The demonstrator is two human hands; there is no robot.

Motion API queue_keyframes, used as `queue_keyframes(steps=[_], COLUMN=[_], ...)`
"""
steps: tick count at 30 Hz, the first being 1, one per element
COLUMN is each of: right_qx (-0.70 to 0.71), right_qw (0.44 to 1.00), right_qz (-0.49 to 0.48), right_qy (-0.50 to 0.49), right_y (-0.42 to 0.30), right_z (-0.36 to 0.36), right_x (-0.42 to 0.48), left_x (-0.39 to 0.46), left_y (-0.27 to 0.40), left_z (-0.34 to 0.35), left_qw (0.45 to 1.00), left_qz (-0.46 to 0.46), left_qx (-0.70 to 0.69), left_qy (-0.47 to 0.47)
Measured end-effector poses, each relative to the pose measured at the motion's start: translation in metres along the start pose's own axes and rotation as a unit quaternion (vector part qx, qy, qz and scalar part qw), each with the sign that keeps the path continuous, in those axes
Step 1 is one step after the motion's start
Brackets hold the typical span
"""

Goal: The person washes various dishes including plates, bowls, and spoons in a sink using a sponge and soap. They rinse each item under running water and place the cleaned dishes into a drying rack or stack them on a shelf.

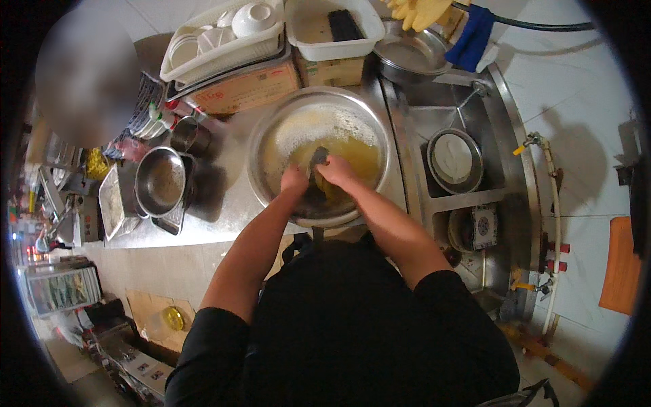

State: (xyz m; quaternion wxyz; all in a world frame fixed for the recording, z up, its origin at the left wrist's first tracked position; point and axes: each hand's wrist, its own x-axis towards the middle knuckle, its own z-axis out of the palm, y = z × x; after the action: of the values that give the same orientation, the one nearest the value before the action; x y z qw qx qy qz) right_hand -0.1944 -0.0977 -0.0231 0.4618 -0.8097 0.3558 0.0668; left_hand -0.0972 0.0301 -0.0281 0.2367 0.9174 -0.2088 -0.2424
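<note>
A wide stainless steel basin [258, 185] stands before me on a metal worktop, holding cloudy yellowish water [363, 152] with white foam [315, 122] towards its far side. Both my hands are over the basin, low at the water. My right hand [335, 170] grips a dark, limp item [320, 154], perhaps a cloth or a scouring pad. Close on its other side, my left hand [295, 179] has curled fingers; whether it also holds the dark item I cannot tell. Part of that item is hidden under the water.
To the right are sink compartments [417, 122] with a round metal pot [477, 168] in one. On the left sit a steel bowl [160, 178] and a metal pan [114, 203]. Behind the basin stand a white dish basket [229, 56], a white plastic tub [330, 51] and steel basins [412, 53].
</note>
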Motion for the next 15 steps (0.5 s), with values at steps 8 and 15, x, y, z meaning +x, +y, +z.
queue_keyframes(steps=[8, 15], right_qx=[0.208, -0.026], right_qw=[0.977, 0.992], right_qz=[-0.012, -0.046], right_qy=[-0.047, 0.117], right_y=[0.049, 0.002], right_z=[0.03, -0.001], right_x=[0.05, 0.003], left_x=[-0.021, -0.005], left_y=[0.037, 0.001], left_z=[-0.017, -0.011], left_qw=[0.986, 0.991], left_qz=[0.12, 0.091], left_qx=[0.112, 0.101], left_qy=[-0.024, -0.023])
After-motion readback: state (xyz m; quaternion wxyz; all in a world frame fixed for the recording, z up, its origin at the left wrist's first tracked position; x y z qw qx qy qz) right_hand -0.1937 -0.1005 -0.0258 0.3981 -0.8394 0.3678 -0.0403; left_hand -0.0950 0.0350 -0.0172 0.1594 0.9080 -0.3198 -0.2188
